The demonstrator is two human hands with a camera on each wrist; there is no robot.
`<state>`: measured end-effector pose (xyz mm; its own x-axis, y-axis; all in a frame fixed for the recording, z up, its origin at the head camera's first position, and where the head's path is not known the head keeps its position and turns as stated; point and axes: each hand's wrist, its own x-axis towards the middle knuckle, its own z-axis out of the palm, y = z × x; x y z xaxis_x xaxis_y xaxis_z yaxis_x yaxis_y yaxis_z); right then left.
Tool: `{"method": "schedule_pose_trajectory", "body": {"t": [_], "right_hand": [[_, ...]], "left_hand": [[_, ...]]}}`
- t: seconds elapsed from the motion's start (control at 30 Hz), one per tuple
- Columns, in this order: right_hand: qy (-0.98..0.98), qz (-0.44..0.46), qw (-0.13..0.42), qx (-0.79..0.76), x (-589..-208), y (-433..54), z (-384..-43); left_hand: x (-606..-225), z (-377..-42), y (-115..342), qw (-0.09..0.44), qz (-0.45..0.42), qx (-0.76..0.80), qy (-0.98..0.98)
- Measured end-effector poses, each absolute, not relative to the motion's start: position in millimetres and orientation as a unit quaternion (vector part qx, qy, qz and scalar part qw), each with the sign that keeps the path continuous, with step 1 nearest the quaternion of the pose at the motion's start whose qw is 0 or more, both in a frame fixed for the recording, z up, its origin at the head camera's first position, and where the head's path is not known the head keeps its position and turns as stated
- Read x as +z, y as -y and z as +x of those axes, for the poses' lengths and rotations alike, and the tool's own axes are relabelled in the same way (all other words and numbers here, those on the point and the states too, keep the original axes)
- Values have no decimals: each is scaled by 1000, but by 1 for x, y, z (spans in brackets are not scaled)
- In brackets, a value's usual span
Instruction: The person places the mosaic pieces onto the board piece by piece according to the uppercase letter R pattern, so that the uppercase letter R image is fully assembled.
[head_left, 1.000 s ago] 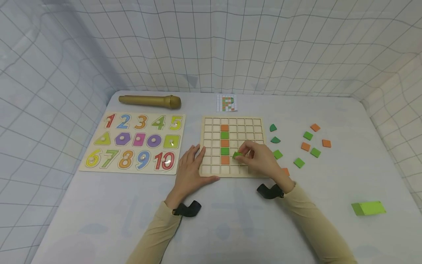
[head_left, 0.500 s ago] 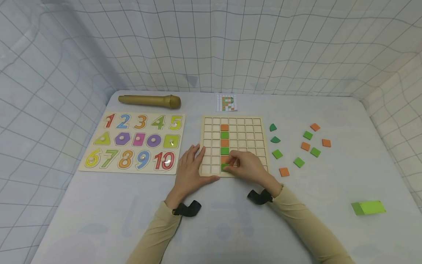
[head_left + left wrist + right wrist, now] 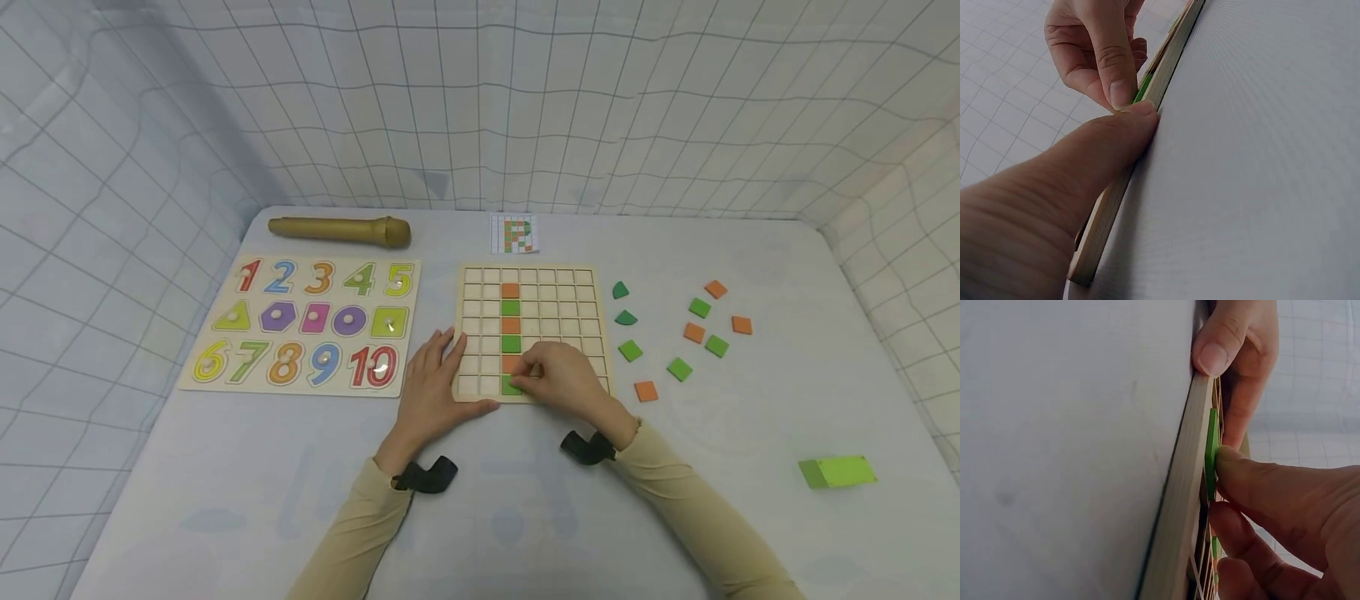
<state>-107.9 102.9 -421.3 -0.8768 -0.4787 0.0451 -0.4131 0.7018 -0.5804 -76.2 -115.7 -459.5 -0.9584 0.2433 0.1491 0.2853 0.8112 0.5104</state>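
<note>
A wooden grid board lies mid-table, with a column of alternating orange and green square tiles in its third column. My left hand rests at its left edge, fingers spread along the side and thumb at the front rim. My right hand is over the board's front part, thumb and curled fingertips on a green square tile at the column's lowest cell. From the right wrist, this green tile shows slightly above the rim, the thumb against its face and a finger at its end.
Loose green tiles, orange tiles and dark green quarter-round pieces lie right of the board. A number puzzle lies left, below a gold microphone. A pattern card is behind the board; a green block stands front right.
My right hand has moved left and toward the front rim, bringing the green tile to the lowest cell, where it now lies flatter. My left hand stays in place.
</note>
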Motion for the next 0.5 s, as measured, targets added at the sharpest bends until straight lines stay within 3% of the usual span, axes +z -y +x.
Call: {"method": "schedule_pose_trajectory", "body": {"t": [0.5], "right_hand": [[-910,-275,83,-299,-419,-109,-107]], "left_hand": [[-461,-75,116,47,-138,-276,950]]}}
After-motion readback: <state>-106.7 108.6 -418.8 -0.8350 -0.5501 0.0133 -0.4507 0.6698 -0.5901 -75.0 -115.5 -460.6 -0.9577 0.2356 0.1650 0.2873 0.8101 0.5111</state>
